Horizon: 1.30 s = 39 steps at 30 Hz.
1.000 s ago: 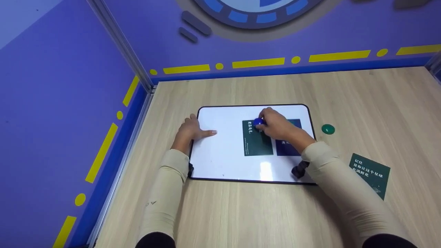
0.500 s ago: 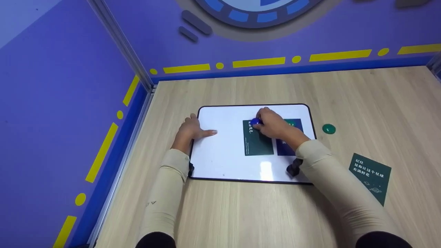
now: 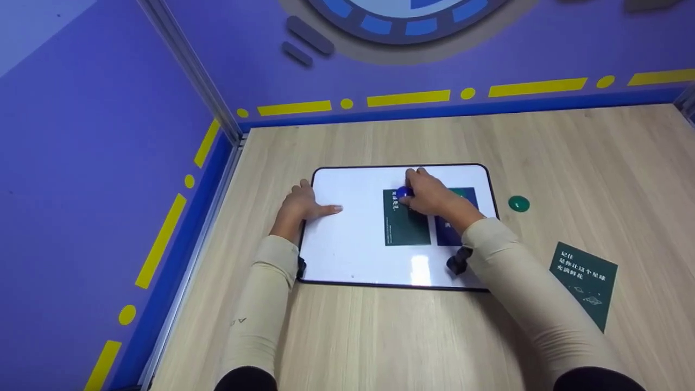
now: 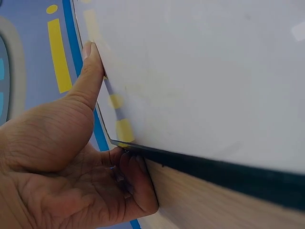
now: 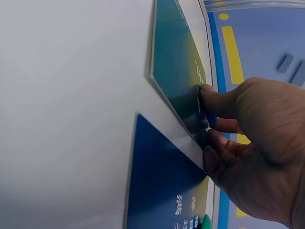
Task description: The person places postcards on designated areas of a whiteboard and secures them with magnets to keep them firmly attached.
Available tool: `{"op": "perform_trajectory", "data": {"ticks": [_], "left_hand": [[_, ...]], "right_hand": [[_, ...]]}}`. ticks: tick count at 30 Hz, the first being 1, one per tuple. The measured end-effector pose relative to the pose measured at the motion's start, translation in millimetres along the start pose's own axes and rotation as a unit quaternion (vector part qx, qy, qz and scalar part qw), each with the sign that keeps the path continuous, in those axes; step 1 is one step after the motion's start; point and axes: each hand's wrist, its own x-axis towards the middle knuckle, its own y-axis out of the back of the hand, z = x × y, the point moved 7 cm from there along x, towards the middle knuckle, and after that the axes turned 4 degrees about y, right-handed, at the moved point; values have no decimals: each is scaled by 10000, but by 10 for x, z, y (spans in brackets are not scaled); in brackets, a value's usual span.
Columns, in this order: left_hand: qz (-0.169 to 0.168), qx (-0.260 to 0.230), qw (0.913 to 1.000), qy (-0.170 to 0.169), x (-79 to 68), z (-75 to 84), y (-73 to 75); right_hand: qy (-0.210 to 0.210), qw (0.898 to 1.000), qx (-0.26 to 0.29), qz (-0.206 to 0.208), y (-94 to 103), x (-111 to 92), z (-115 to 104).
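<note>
A white magnetic board (image 3: 347,255) with a black rim lies on the table. My left hand (image 3: 300,205) grips its left edge, thumb on the white face and fingers at the rim, as the left wrist view shows. My right hand (image 3: 429,195) pinches a round blue magnet (image 3: 402,193) at the top of a dark green card (image 3: 407,231) lying on the board; in the right wrist view the magnet (image 5: 210,120) is mostly hidden behind the thumb. Beside that card lies a navy card (image 3: 448,234), partly covered by my right hand, with a green magnet (image 5: 207,222) at its top.
Right of the board, a round green magnet (image 3: 519,203) lies on the wooden table (image 3: 412,336). Nearer me is a second dark green card (image 3: 586,282) with white writing, partly behind my right sleeve. Blue walls (image 3: 380,76) with yellow marks border the table at the back and left.
My right hand has shifted slightly left with the blue magnet along the card's top. The right sleeve has moved left too, baring more of the loose green card. My left hand keeps still.
</note>
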Motion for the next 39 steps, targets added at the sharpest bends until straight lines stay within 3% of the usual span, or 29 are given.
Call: {"op": "perform_trajectory", "data": {"ticks": [39], "left_hand": [[88,-198,9998,-27,-26,17,12]], "right_hand": [[107,9999,-72,113,-13,-40,15]]}}
